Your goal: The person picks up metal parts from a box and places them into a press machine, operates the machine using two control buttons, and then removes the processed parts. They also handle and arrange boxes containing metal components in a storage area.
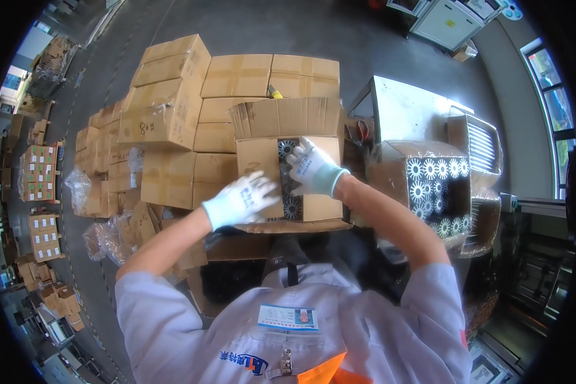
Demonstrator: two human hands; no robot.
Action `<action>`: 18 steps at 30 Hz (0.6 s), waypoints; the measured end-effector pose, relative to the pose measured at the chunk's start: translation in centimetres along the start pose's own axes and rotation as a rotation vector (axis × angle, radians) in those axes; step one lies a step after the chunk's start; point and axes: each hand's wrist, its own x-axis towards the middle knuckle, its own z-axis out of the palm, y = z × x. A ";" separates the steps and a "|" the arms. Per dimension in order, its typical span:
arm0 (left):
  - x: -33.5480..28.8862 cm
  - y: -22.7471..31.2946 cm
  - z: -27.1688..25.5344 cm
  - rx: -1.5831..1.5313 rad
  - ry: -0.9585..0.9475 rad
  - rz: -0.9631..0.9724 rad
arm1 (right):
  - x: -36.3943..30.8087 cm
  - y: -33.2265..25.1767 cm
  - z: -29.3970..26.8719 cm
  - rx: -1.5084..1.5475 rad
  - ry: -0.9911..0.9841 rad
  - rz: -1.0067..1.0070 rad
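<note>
In front of me stands a cardboard box with its far flap raised. Its left flap and right flap are folded inward, and a gap between them shows dark finned, gear-shaped metal parts. Both hands wear white gloves with light blue cuffs. My left hand, slightly blurred, is over the left flap with fingers apart. Resting at the inner edge of the right flap, my right hand has its fingers stretched out across the gap. Neither hand visibly holds anything.
Closed cartons are stacked beyond and to the left. On the right, an open carton holds several finned parts, beside a metal table. A yellow-handled tool lies behind the raised flap. Clear plastic wrap lies left.
</note>
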 end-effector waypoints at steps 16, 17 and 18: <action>-1.9 6.3 -4.7 0.079 -0.501 -0.807 | -9.8 -0.9 5.3 0.559 -0.179 0.701; -3.2 5.9 -3.6 0.019 -0.508 -0.886 | -9.3 -1.4 7.2 0.572 -0.175 0.690; -4.4 5.5 -1.9 -0.078 -0.476 -0.938 | -8.7 -2.0 9.3 0.878 -0.071 0.728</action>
